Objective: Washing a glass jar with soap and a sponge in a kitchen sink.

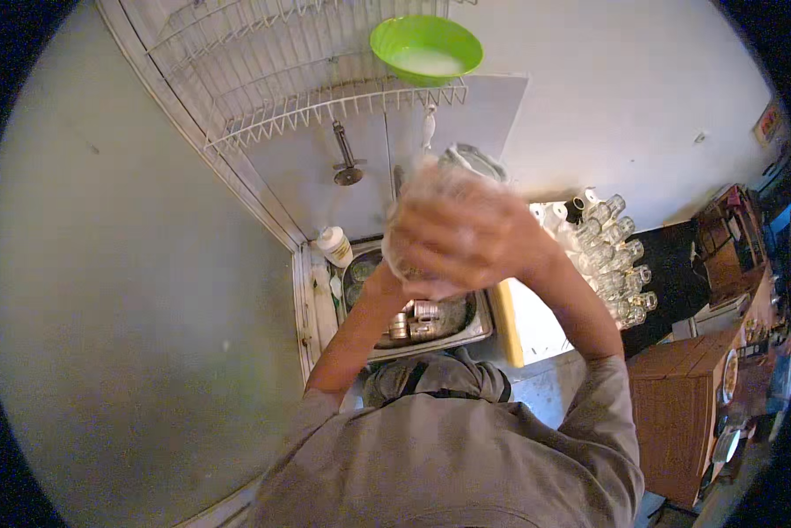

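Both my hands are raised together over the sink, around a clear glass jar. My right hand wraps round its side, with the fingers smeared by motion. My left hand is at the lower left of the jar, mostly hidden behind the right hand. The jar's rounded end shows above my fingers; the rest is covered or blurred. Whitish film or suds seem to lie on it. Below, in the sink, sit several shiny metal cylindrical pieces.
Above hangs a white wire rack bearing a green bowl with whitish liquid. A metal utensil hangs below the rack. A white bottle stands at the sink's left corner. Several glass jars crowd the counter on the right, near a brown cabinet.
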Available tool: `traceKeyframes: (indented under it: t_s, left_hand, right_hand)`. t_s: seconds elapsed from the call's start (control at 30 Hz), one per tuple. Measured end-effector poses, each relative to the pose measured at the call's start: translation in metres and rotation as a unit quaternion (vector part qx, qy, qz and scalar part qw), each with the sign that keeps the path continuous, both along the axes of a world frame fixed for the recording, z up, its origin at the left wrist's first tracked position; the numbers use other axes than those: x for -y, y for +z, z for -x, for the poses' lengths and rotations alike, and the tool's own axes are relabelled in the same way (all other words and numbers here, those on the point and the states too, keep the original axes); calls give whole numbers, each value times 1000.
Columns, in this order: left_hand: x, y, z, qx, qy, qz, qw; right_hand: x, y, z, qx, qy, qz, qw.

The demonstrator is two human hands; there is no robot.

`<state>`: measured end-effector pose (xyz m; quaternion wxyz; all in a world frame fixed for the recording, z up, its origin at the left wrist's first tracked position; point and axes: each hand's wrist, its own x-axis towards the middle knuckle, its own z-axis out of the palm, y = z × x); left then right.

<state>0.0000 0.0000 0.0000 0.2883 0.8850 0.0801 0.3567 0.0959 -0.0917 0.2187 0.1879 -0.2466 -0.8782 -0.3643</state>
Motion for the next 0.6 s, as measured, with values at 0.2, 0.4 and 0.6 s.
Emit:
traceKeyframes:
  t_s: [0.2,0.4,0.6]
  left_hand:
    - [40,99,16,85,-21,-96,992]
    - [56,91,37,41,-77,381,920]
    - [68,62,35,108,-105,613,776]
  right_hand:
    - [3,13,-18,-526,45,257,809]
    - [21,-24,-48,-378,49,159,911]
    - [2,-53,-25,-759,197,313,535]
